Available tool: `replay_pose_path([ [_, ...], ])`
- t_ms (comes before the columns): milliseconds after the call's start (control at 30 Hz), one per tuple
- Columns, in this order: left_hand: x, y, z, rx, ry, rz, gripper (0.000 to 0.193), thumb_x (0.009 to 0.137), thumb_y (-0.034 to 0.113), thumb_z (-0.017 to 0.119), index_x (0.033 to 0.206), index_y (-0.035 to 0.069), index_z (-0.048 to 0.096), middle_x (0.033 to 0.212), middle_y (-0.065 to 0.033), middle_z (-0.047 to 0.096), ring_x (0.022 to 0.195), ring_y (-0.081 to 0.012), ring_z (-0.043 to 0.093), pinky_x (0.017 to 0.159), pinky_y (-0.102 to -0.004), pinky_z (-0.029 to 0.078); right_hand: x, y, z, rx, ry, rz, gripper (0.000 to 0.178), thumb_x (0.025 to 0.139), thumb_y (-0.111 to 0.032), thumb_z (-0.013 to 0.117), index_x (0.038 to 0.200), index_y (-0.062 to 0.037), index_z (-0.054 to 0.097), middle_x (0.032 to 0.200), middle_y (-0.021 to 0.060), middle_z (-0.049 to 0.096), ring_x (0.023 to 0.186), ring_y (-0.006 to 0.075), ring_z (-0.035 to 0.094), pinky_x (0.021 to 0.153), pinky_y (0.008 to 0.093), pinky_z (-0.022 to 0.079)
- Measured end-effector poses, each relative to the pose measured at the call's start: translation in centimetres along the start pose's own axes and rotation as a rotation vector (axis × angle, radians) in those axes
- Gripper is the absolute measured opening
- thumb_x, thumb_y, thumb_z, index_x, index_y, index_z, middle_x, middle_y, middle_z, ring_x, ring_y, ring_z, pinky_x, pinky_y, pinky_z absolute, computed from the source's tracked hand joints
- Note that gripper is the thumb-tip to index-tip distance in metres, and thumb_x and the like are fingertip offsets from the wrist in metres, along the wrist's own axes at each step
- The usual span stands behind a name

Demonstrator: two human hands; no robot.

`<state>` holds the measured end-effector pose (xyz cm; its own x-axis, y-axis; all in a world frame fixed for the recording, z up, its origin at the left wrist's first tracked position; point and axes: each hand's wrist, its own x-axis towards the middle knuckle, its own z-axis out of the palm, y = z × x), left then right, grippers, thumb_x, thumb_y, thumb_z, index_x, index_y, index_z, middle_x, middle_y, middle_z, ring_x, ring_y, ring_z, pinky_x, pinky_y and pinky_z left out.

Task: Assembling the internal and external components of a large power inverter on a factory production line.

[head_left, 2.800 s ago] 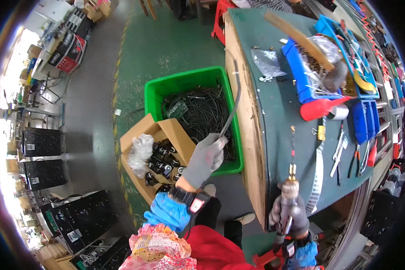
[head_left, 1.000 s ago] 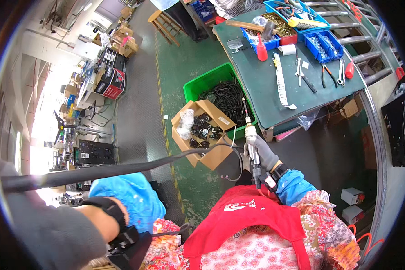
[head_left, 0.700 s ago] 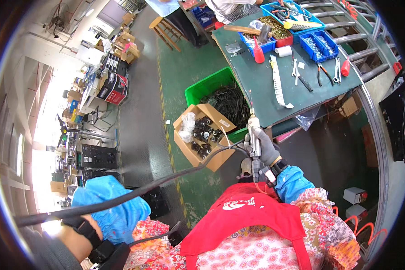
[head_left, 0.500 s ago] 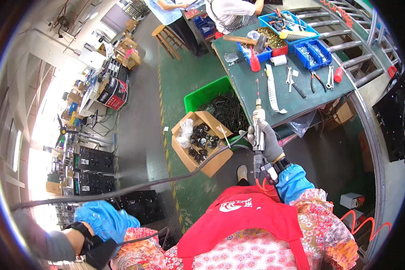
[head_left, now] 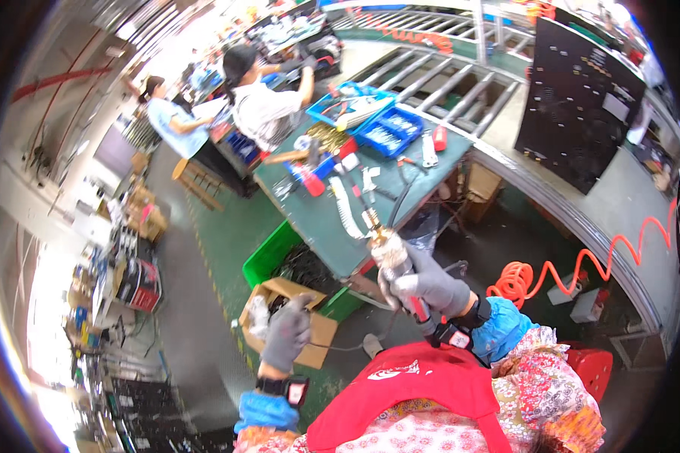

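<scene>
My right hand (head_left: 431, 283), in a grey glove, is wrapped round a power screwdriver (head_left: 389, 253). The screwdriver's brass-coloured nose and long bit point up and away, over the near edge of the green-topped table (head_left: 317, 241). My left hand (head_left: 287, 332), also gloved, is raised in front of the cardboard box (head_left: 321, 330) with its fingers curled in. Whatever it might hold is hidden. A thin dark cable runs close by it toward the screwdriver side. The box of small parts is partly covered by this hand.
A green bin (head_left: 268, 253) of black cables stands beside the table. On the table lie a hammer (head_left: 287, 155), a red bottle (head_left: 310, 181), and blue trays (head_left: 389, 132). A roller conveyor (head_left: 438, 83), a tall black panel (head_left: 578, 106) and an orange coiled hose (head_left: 514, 283) are rightward. Two people work beyond.
My view has swung to the right, bringing in the black panel and hose. My left hand has come from the far lower left to before the box. The screwdriver stays in my right hand.
</scene>
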<state>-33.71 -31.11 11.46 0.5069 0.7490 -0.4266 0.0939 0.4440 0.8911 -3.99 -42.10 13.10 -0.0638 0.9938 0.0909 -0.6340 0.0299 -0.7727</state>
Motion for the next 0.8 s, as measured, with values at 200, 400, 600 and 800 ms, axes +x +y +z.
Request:
replay_pose_path([
  [200,9.4,5.6,20.6,0.015,-0.618,0.018,0.068,0.098,0.057,0.045,0.125,-0.004,0.054,0.057,0.0066,0.037,0.043,-0.0047,0.03,0.042,-0.0195,0.025,-8.5,-2.4,0.5,-0.255,-0.05,0.061,0.074,0.076,-0.011,0.073,0.14,-0.0048,0.037,0.096,0.0031,0.057,0.082,0.0098,0.057,0.07,0.0264,0.048],
  [400,10.9,8.1,31.8,0.1,-0.832,0.145,0.033,0.1,0.035,0.052,0.102,0.003,0.058,0.055,0.0063,0.038,0.043,-0.005,0.035,0.04,-0.0211,0.027,-15.6,-4.2,-1.7,-0.383,0.105,0.003,0.086,0.072,-0.027,0.085,0.14,-0.0034,0.038,0.105,0.0031,0.057,0.093,0.0101,0.054,0.081,0.0283,0.046],
  [600,12.6,9.4,40.0,-0.102,-0.937,0.227,0.034,0.103,0.036,0.048,0.104,0.003,0.055,0.057,0.0073,0.031,0.044,-0.0036,0.031,0.044,-0.0197,0.028,-20.1,-6.3,-4.2,-0.217,0.437,-0.036,0.082,0.074,-0.018,0.081,0.142,-0.0036,0.037,0.106,0.0031,0.058,0.093,0.0113,0.055,0.082,0.0278,0.046],
  [800,14.6,9.9,48.0,-0.029,-0.95,0.367,0.05,0.101,0.043,0.049,0.118,-0.004,0.055,0.059,0.0077,0.031,0.046,-0.0028,0.029,0.041,-0.0196,0.024,-20.5,-9.1,-8.5,-0.252,0.65,-0.176,0.091,0.06,-0.023,0.081,0.138,-0.0038,0.038,0.095,0.0087,0.062,0.078,0.0153,0.06,0.067,0.0277,0.048],
])
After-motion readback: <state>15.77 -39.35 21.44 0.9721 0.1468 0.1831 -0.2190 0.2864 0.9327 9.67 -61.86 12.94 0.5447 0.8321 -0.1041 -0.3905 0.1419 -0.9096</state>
